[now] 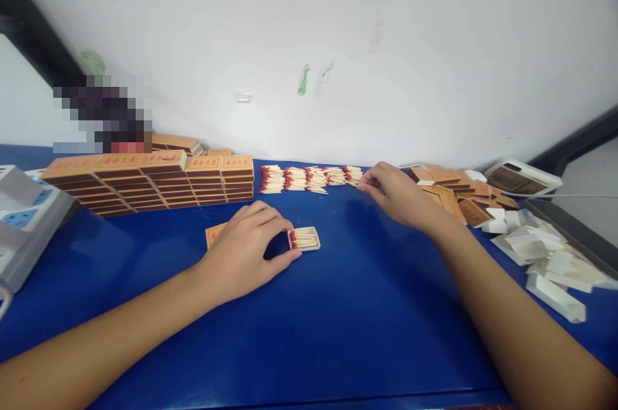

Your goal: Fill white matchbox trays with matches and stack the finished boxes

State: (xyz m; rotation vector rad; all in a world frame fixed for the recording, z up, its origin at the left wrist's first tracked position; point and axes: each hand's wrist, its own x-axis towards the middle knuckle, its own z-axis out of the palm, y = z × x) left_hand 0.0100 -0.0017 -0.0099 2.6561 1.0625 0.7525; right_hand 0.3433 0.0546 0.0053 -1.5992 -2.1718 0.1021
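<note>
A small white matchbox tray point(317, 241) with red-tipped matches point(304, 238) in it lies on the blue table. Its left end is between the thumb and index finger of my left hand point(251, 246). Partly hidden under that hand is an orange matchbox sleeve point(212, 233). Farther back, several piles of loose matches point(316, 179) stand in a row, red heads to the left. My right hand point(389, 188) is at the rightmost pile point(352, 174), thumb and index finger pinched on the plain ends of matches; how many is hidden.
Stacked matchboxes point(203, 179) form a wall at the back left, beside a power strip point(36, 223). Loose orange sleeves point(447, 197) and white trays point(550, 259) are heaped on the right, near a phone point(524, 177). A white wall point(309, 30) bounds the blue table point(313, 333).
</note>
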